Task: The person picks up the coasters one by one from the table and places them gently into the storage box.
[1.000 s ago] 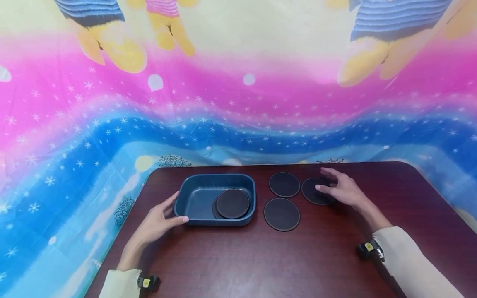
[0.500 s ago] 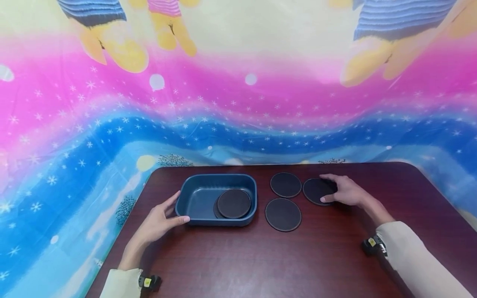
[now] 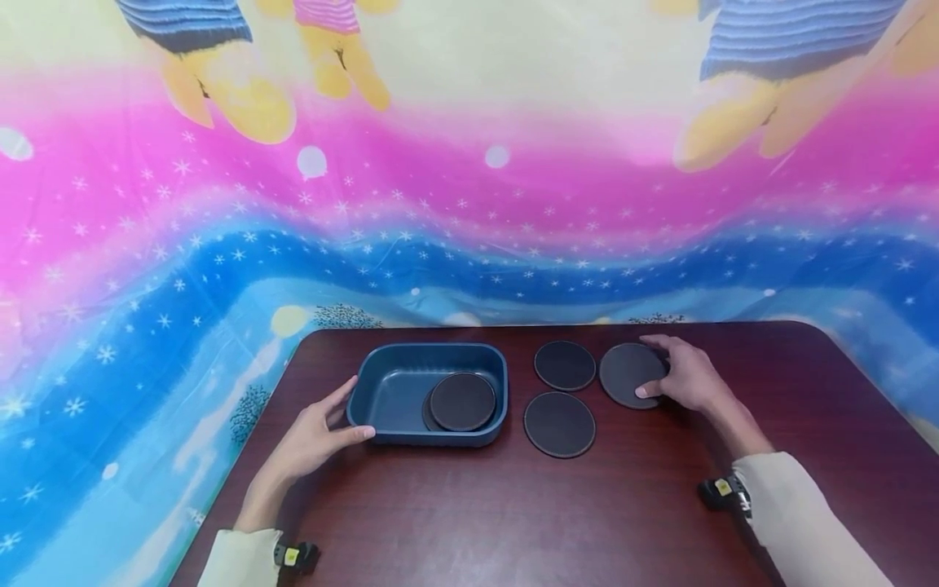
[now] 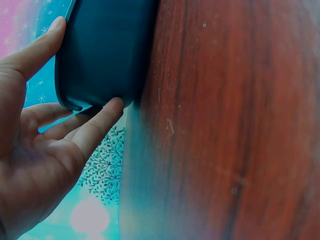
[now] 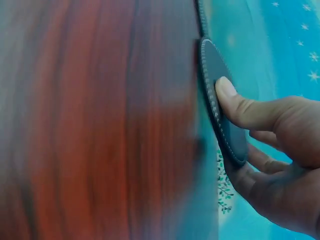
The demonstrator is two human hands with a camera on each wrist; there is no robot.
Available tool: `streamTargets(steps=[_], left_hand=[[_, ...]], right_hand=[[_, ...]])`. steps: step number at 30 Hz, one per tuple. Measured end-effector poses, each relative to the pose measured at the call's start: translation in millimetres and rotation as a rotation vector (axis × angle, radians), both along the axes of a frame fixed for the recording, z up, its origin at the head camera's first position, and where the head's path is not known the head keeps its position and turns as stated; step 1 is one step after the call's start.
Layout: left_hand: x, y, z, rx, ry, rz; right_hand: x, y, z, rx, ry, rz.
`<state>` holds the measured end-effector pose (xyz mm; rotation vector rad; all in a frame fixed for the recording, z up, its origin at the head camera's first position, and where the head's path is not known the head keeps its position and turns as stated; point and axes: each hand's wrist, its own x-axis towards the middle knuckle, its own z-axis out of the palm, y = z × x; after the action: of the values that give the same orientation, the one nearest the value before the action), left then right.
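Observation:
In the head view a dark teal rectangular tub (image 3: 389, 391) stands on the table, with stacked round dark coasters (image 3: 462, 401) lying at its right end. My left hand (image 3: 311, 436) holds the tub's left end, thumb at the front corner and fingers on the left side. The left wrist view shows the fingertips against the tub wall (image 4: 105, 50). My right hand (image 3: 693, 375) pinches a dark coaster (image 3: 627, 375), thumb on its upper face and fingers at its far and right edge. Seen from the right wrist, this stitched coaster (image 5: 215, 75) is tilted up.
Two more coasters lie flat between the tub and my right hand: one farther back (image 3: 565, 364) and one nearer (image 3: 560, 424). The dark red wooden table (image 3: 499, 514) ends at the back against a printed curtain (image 3: 440, 244).
My right hand has come down onto the rightmost coaster, taken hold of it and lifted it slightly. My left hand stays at the tub. The view has shifted a little.

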<state>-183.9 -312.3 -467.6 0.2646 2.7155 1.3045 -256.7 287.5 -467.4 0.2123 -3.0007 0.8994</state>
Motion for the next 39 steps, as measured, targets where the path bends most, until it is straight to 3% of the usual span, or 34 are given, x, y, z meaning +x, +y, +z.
streamTargets(steps=[5,15,20,29,39], left_hand=[[0.0,0.6,-0.1,0.001,0.003,-0.001],[-1.2,2.8,-1.4,0.006,-0.003,-0.01],[-1.3,2.7,0.4,0.005,-0.004,-0.009],[0.8,-0.9,0.5,0.003,-0.003,-0.009],[0.2,-1.2,0.5,-0.006,-0.003,-0.005]], right_hand=[[6.6,0.3,1.7,-0.002,0.023,-0.07],[15.1,5.3,-0.1,-0.019,0.044,-0.114],[15.5,9.3,-0.4,-0.095,0.041,-0.09],[16.2,10.3,1.5,-0.31,-0.07,-0.043],[15.9,10.1,-0.4,-0.399,-0.117,0.019]])
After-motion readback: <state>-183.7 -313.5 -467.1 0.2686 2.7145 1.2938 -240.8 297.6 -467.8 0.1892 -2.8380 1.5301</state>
